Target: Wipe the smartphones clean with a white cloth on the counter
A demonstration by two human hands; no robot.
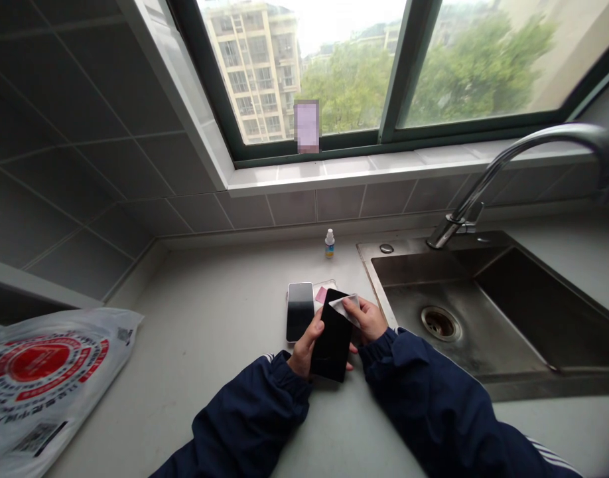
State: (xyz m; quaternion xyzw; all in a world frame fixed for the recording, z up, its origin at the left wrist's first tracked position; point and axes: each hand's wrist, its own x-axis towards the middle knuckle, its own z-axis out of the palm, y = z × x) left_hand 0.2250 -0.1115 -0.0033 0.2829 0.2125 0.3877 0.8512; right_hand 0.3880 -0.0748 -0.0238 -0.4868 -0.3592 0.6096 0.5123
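A black tablet-like device (pixel 330 345) with a dark screen is gripped by my left hand (pixel 307 345), thumb along its left edge and fingertips showing past its right edge. My right hand (pixel 371 320) pinches a white wipe or cloth (pixel 347 307) against the upper part of the screen. Just left of the device, a phone (pixel 300 312) with a pale rim lies face up on the counter. Partly hidden behind the device is a clear case-like item (pixel 332 284) with a pink piece (pixel 321 295) by it. Farther back stands a small white spray bottle (pixel 330 244) with a blue and yellow label.
To the right, a steel sink (pixel 365 255) is set into the white counter (pixel 225 299), with a curved chrome faucet (pixel 503 159) over it. A white plastic bag (pixel 85 398) with red print lies at the left. A tiled wall and window (pixel 344 66) stand behind.
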